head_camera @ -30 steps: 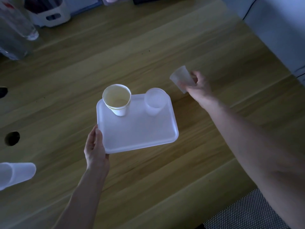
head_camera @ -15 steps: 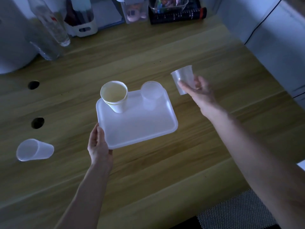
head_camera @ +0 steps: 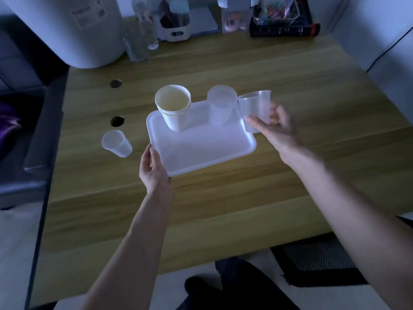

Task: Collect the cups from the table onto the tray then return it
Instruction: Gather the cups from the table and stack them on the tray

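A white tray (head_camera: 201, 148) is held above the wooden table (head_camera: 290, 86) by my left hand (head_camera: 154, 168), which grips its near left corner. On the tray stand a white paper cup (head_camera: 174, 111) at the far left and a translucent plastic cup (head_camera: 221, 108) beside it. My right hand (head_camera: 277, 126) holds another translucent cup (head_camera: 256, 110) upright at the tray's far right corner, next to the plastic cup on the tray. One more translucent cup (head_camera: 116, 143) stands on the table left of the tray.
Two round holes (head_camera: 117, 120) pierce the tabletop at the left. Along the back edge stand a large white appliance (head_camera: 73, 30), clear bottles (head_camera: 145, 25), a white organiser (head_camera: 176, 21), containers and a dark book (head_camera: 283, 30). A dark chair (head_camera: 319, 262) sits below right.
My right hand has carried the translucent cup leftward to the tray's far right corner. The view has pulled back, so the cup on the table at the left now appears nearer the tray.
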